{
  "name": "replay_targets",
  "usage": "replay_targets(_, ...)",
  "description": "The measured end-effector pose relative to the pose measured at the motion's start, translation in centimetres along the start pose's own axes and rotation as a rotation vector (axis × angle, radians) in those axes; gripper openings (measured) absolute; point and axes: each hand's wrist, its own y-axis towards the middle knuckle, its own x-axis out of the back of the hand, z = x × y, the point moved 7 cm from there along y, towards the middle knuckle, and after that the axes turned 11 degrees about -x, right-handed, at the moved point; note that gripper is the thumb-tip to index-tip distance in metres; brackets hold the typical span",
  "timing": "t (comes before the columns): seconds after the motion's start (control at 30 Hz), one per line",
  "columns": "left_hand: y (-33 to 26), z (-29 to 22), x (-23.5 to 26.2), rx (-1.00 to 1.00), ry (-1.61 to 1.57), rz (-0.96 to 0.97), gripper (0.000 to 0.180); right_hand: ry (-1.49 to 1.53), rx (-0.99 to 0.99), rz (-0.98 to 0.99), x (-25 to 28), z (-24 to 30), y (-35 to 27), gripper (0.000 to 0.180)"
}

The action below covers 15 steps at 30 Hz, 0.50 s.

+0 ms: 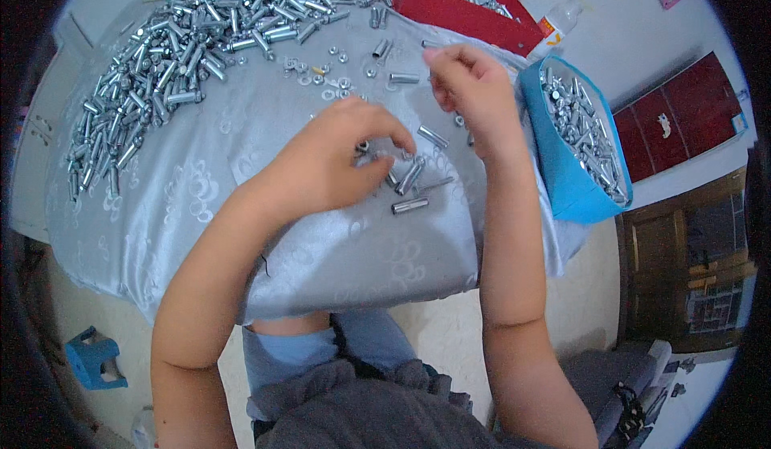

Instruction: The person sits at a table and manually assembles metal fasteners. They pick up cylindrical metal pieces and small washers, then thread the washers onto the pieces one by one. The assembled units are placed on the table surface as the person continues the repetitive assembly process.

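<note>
My left hand (341, 156) hovers low over the middle of the cloth, thumb and forefinger curved and apart. Close to its fingertips lie short metal sleeves (410, 175), and a small nut (361, 148) shows in the gap beside the thumb. To the right and farther off, my right hand (475, 95) has its fingers curled and pressed together; what they hold, if anything, is hidden. A thin silver piece (430, 44) shows just past its fingertip. Loose sleeves (404, 78) and several nuts and washers (344, 84) lie between and beyond the hands.
A large heap of metal anchor bolts (233, 15) covers the table's far left. At the far side stands a red box (466, 19) of metal parts, beside a white bottle (562, 19). A blue container (572, 168) full of bolts stands right of my right forearm. Silvery cloth (361, 264) covers the table.
</note>
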Motion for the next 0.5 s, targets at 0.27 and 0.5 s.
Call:
replay_targets(0.27,-0.5,-0.2,-1.6,-0.001,0.072,0.247,0.024,-0.686,-0.064,-0.294,4.9,-1.9,1.5,0.024)
replay_targets(0.5,-0.6,0.0,-1.5,-0.031,0.119,0.189,0.023,-0.825,-0.102,-0.112,4.5,-2.8,1.3,0.021)
